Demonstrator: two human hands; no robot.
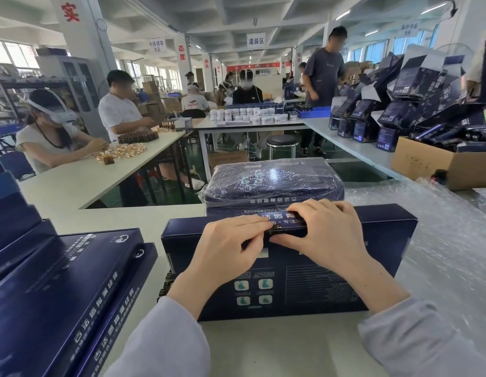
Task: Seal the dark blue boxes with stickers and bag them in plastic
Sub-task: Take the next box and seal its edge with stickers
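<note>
A flat dark blue box [304,284] lies in front of me on the white table, its printed back facing up. My left hand [231,246] and my right hand [326,232] both rest on its far top edge, fingers pressed flat on the seam. A small sticker [277,227] shows between my fingertips there. Just behind stands a stack of dark blue boxes wrapped in clear plastic [271,183]. Several unwrapped dark blue boxes [62,289] lie stacked at my left.
Clear plastic bags [443,229] lie spread on the table at my right. A cardboard carton [440,161] of dark items stands at the far right, beside piled small blue boxes [394,110]. People work at other tables behind.
</note>
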